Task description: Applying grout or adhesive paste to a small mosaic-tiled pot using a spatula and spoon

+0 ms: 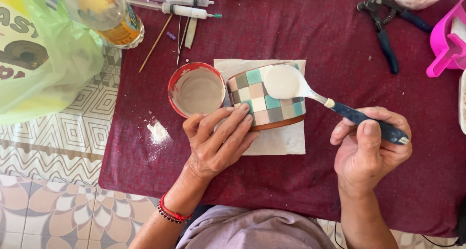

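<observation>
Mosaic-tiled pot lying on its side on a white paper sheet, steadied under the fingertips of the left hand — flat and open, pressing rather than gripping. Spoon heaped with white paste over the tiles, blue handle pinched in the closed right hand. Just beyond the left fingers, a red bowl — contents pale, hard to make out. Pliers further off; pot's far side hidden.

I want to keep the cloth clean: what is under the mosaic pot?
The mosaic pot lies on its side on a white paper sheet, which lies on the maroon cloth. The left hand steadies it. The paper beneath the pot is covered.
</observation>
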